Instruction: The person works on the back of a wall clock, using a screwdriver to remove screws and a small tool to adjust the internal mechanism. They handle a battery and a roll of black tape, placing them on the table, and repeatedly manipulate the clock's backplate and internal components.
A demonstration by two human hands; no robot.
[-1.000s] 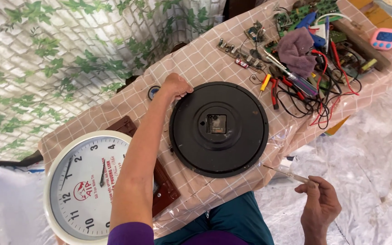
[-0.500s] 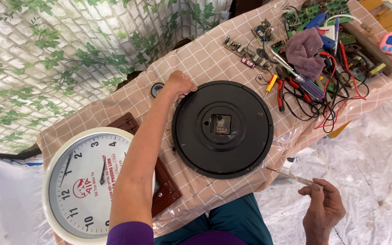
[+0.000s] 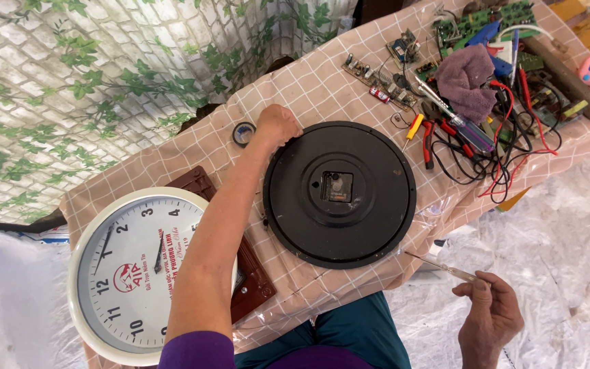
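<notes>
Two hands at work | left hand [image 3: 278, 125] curled, knuckles pressing the far-left rim of the face-down black wall clock [image 3: 340, 194] | right hand [image 3: 492, 316] pinching a thin screwdriver [image 3: 440, 267], shaft pointing up-left toward the clock's near-right edge, not touching | clock between the hands, nearer the left | white clock face [image 3: 131, 273] beside the left forearm.

A brick-pattern wall [image 3: 69, 82] with leaves rises beyond the left hand [image 3: 278, 126]; white sheeting [image 3: 548, 225] covers the floor around the right hand [image 3: 489, 318].
</notes>
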